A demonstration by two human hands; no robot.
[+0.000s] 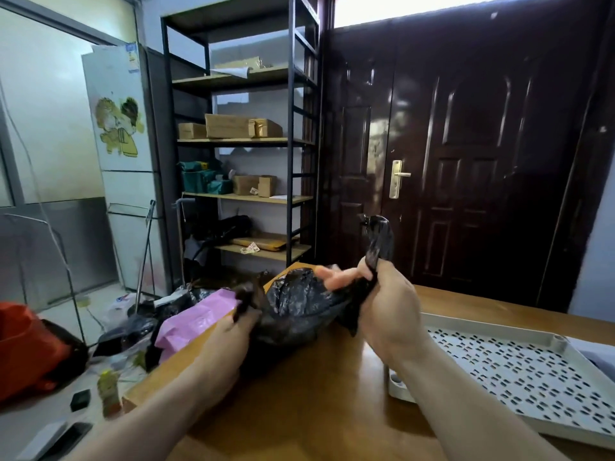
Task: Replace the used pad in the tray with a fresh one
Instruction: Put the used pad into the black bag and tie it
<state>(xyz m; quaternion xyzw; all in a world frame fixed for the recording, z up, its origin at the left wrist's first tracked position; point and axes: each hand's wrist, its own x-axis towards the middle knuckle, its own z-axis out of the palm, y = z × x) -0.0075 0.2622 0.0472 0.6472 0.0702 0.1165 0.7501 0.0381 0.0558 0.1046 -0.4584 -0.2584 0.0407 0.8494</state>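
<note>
A black plastic bag (296,306) lies bunched on the wooden table (316,404) in front of me. My left hand (229,337) grips one handle of the bag at its left side. My right hand (386,307) is closed on the other handle, which sticks up above my fist. The bag's contents are hidden. A cream perforated tray (519,367) rests on the table at the right, with a pale edge of something under its far right corner. No pad shows clearly.
A pink plastic bag (196,319) hangs off the table's left edge. The floor at left holds an orange bag (30,347), dark bags and small items. A metal shelf rack (246,141) with boxes stands behind, a dark door (466,154) to its right.
</note>
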